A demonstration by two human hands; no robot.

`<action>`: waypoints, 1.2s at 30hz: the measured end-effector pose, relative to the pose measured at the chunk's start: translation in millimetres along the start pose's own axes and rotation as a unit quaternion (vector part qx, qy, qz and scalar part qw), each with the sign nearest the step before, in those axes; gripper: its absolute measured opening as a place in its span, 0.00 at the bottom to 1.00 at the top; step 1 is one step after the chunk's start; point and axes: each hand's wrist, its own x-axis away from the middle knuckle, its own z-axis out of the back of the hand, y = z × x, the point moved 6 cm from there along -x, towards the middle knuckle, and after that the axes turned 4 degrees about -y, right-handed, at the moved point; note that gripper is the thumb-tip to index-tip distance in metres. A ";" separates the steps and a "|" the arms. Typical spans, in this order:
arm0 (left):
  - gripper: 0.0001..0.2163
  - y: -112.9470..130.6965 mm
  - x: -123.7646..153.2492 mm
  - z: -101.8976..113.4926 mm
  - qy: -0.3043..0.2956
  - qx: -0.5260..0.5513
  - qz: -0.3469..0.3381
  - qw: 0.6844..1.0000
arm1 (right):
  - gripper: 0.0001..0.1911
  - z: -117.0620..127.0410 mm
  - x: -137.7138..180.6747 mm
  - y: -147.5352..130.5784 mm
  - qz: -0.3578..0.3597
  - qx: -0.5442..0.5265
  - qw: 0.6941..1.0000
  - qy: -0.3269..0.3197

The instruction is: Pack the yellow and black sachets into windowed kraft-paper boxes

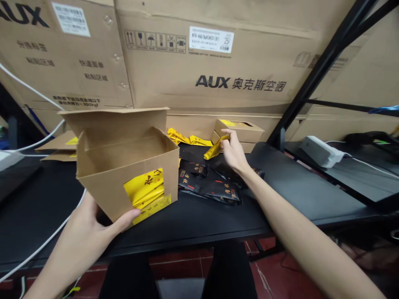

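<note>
Head view, only one to go on: an open kraft box [124, 166] is gripped from below by the left hand [90, 226], thumb pressed on the front face right under the cut-out window, box tilted a bit toward the wearer. A single yellow packet [215, 148] is pinched at its top end by the right hand [232, 151], fingers closed narrow on it, arm stretched out well beyond the box. For a clean job, the packet is probably best held by that end so it hangs straight, and the box should be kept mouth-up and steady, since the flaps are standing and could get snagged. Contents: a stack of yellow packets [145, 189] can be seen through the window, low in the box; the upper part looks unfilled. Just past the right hand's fingertips two small flat boxes [240, 131] are stacked, something yellow showing in the top one, how full can't be told. Between the two hands, black packets [215, 187] are heaped on the black table [296, 187], with loose yellow ones [187, 139] lying behind them.
</note>
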 end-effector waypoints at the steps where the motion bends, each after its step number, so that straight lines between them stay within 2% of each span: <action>1: 0.42 -0.7 -0.5 -0.1 -0.001 0.000 0.006 1.000 | 0.26 -1.9 0.1 1.4 -0.013 -0.011 1.000 -0.013; 4: 0.44 -2.7 -0.8 -0.2 0.005 0.005 0.025 1.000 | 0.41 -5.3 1.8 2.4 -0.040 0.004 0.999 -0.032; 5: 0.44 -3.5 -0.7 -0.3 0.007 0.006 0.030 1.000 | 0.43 -5.8 2.3 2.6 -0.044 0.018 0.998 -0.033; 10: 0.43 -7.3 0.0 -1.3 0.013 0.004 0.032 0.999 | 0.43 -6.0 1.0 9.7 -0.040 0.055 0.998 -0.015; 14: 0.44 -5.5 -0.4 0.3 0.007 0.006 0.020 1.000 | 0.41 -1.2 -1.6 14.0 -0.012 0.074 0.997 0.033; 17: 0.42 -5.2 -1.3 0.2 -0.027 -0.004 0.032 0.999 | 0.38 -0.9 -2.5 16.8 -0.024 0.080 0.996 0.025; 23: 0.42 -4.5 -0.9 1.5 -0.033 -0.009 0.032 0.999 | 0.17 0.5 -1.7 10.1 -0.006 0.054 0.998 0.029; 25: 0.41 -2.0 -0.3 1.3 -0.031 -0.010 0.028 0.999 | 0.13 1.0 -0.9 6.3 0.000 0.053 0.998 0.029; 32: 0.40 3.9 0.2 0.0 -0.037 -0.013 0.017 0.999 | 0.13 10.3 1.0 0.5 0.022 0.078 0.993 0.087; 36: 0.38 2.2 -0.5 1.2 -0.022 -0.007 0.013 1.000 | 0.15 10.4 -1.1 4.9 0.040 0.088 0.991 0.090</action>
